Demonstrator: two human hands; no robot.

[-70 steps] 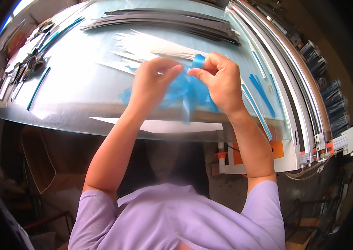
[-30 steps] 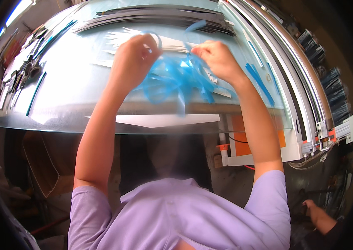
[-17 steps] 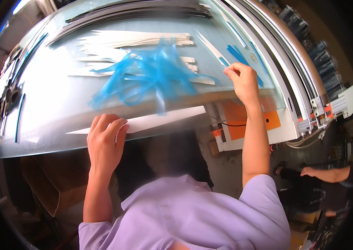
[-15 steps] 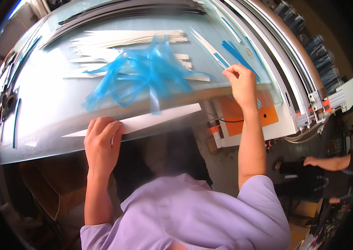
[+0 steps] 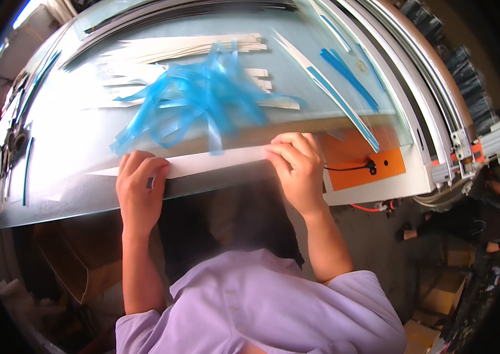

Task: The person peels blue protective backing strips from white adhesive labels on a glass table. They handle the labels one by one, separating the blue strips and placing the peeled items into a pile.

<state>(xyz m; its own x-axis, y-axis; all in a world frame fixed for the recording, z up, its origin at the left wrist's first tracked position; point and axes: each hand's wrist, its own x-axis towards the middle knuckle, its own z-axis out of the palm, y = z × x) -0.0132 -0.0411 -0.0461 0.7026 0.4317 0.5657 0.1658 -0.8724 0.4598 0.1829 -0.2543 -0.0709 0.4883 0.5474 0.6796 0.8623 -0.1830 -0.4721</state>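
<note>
A long white tapered strip [image 5: 217, 161] lies across the near edge of the glass-topped table, its thin point toward the left. My left hand [image 5: 141, 186] is closed on the strip near that point, fingers pinched together. At the wider right end, my right hand [image 5: 298, 171] pinches the strip between thumb and fingers. Just beyond the strip is a loose tangle of blue film ribbons [image 5: 194, 97], partly covering several white strips [image 5: 197, 46]. Right of the tangle, slim white strips with a blue band [image 5: 335, 91] lie slantwise beside some blue strips [image 5: 351, 78].
Dark strips [image 5: 185, 20] are stacked at the far edge. Tools, among them what look like scissors [image 5: 20, 141], lie at the left. A metal rail [image 5: 421, 88] borders the right side, near an orange panel [image 5: 388, 168]. Another person [image 5: 468, 221] is at lower right.
My right hand has come left and nearer, from beside the slim strips to the white strip's right end. My left hand stays on the strip. The other person has shifted.
</note>
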